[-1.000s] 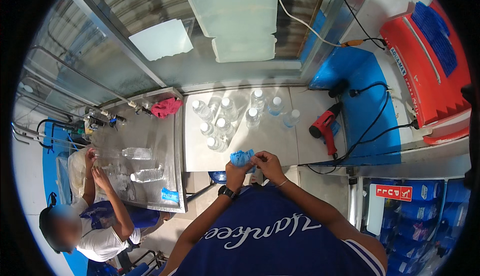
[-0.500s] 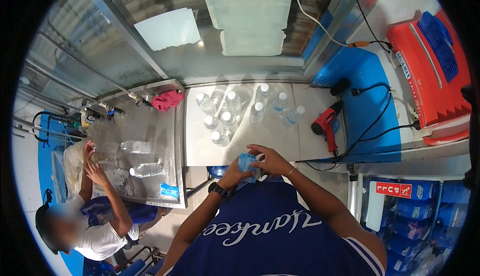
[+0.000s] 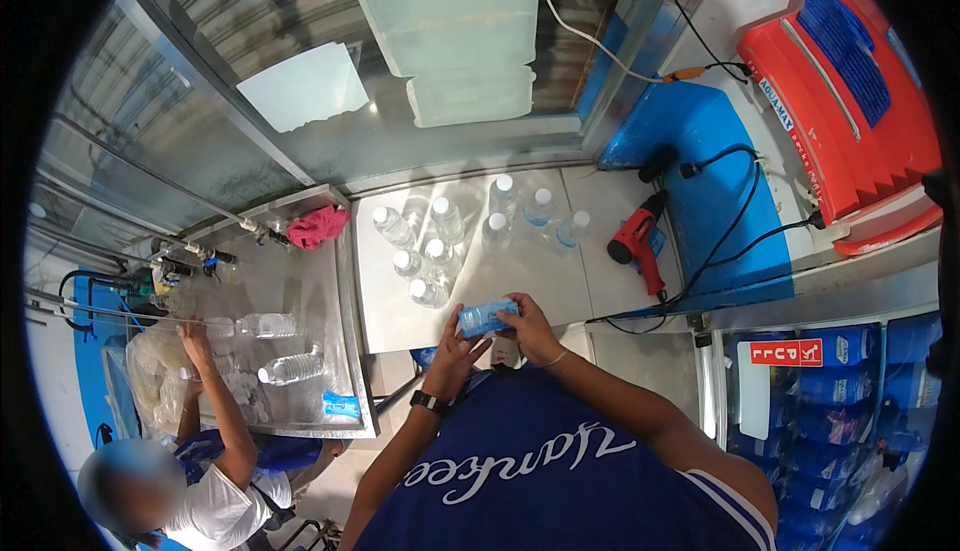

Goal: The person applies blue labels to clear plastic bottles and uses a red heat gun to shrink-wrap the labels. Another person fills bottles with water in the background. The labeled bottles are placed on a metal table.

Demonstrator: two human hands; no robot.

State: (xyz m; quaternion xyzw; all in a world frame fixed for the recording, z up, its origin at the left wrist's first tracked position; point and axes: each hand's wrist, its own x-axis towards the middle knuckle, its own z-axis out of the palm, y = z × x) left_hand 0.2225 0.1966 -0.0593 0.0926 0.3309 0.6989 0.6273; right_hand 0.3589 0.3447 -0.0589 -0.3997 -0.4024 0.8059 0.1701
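My left hand (image 3: 454, 359) and my right hand (image 3: 535, 336) both hold a light-blue plastic bundle (image 3: 483, 319), apparently printed sleeves or labels, at the table's near edge. Its far end lies at my left fingertips, and my right thumb rests on it. Just beyond, clear capped bottles (image 3: 439, 252) stand in groups on the white table (image 3: 510, 283), some with blue around their lower parts. A red heat gun (image 3: 633, 246) with a black nozzle lies at the table's right, beside black cables.
At left, a co-worker (image 3: 230, 486) reaches into a steel sink (image 3: 315, 281) holding lying bottles, plastic bags, a pink cloth (image 3: 318, 229) and a blue bundle (image 3: 340, 403). A red machine (image 3: 830, 101) is at upper right, blue water containers (image 3: 840, 401) at lower right, glass panels behind.
The blue bundle has turned lengthwise across my hands, and my left fingers have shifted round it. The co-worker's hands and head have moved, one hand reaching further into the sink.
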